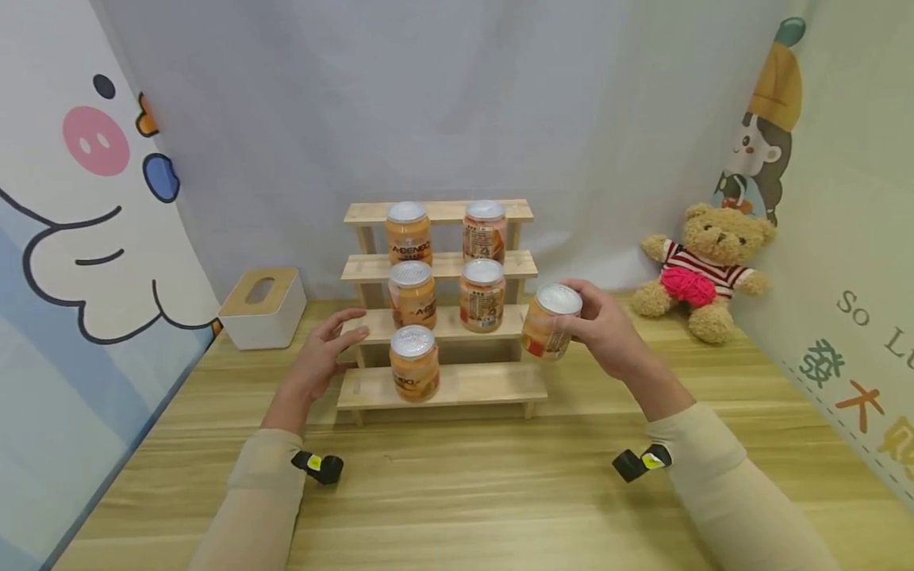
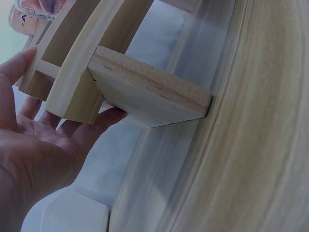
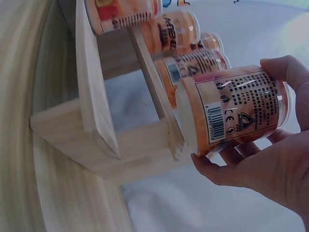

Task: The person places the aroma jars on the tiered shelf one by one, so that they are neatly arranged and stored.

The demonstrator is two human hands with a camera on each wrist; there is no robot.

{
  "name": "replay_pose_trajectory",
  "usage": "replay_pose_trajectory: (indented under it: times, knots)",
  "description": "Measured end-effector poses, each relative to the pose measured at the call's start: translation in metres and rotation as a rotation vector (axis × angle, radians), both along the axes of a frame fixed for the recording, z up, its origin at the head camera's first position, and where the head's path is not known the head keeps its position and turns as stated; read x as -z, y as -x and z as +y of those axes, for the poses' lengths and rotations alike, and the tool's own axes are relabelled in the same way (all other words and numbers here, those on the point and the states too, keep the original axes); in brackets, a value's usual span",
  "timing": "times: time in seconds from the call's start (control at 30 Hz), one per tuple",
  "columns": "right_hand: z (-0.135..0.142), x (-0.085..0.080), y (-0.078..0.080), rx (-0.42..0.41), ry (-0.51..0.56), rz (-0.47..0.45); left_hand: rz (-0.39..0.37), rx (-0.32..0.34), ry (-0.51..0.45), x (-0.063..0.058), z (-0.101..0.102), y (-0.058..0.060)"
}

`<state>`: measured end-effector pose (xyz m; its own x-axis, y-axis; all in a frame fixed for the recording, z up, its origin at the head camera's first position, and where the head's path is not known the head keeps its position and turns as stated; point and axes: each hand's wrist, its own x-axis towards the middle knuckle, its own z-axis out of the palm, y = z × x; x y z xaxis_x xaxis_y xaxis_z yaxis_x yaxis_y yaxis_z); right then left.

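Observation:
My right hand (image 1: 603,329) grips a jar with a silver lid and orange label (image 1: 546,333), held slightly tilted off the right end of a stepped wooden shelf (image 1: 493,385). In the right wrist view the thumb and fingers span this jar (image 3: 231,108), its white base facing the steps. At the shelf's left end, my left hand (image 1: 321,357) holds the step ends, thumb in front and fingers behind in the left wrist view. On the lowest step stands one similar jar (image 1: 414,369); the two steps above it carry pairs, including this jar (image 1: 481,297).
A white tissue box with a wooden top (image 1: 264,313) is left of the shelf. To the right, a teddy bear (image 1: 707,270) in a striped top sits near the wall. A grey curtain (image 1: 443,103) hangs behind, and the wood-grain table (image 1: 457,492) extends in front.

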<state>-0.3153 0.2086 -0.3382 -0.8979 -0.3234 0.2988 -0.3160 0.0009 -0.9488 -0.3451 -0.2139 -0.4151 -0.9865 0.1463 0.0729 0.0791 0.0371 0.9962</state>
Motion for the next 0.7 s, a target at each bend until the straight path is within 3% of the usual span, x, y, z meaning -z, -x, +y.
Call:
replay_pose_trajectory:
  times: [0.4,0.7]
  knots:
    - [-0.032,0.015,-0.012,-0.130,-0.038,-0.038,-0.013,-0.008,0.006,0.000,0.000,0.000]
    - [-0.056,0.023,-0.016,-0.121,-0.068,-0.048,-0.016,-0.009,0.005,-0.001,0.001,-0.001]
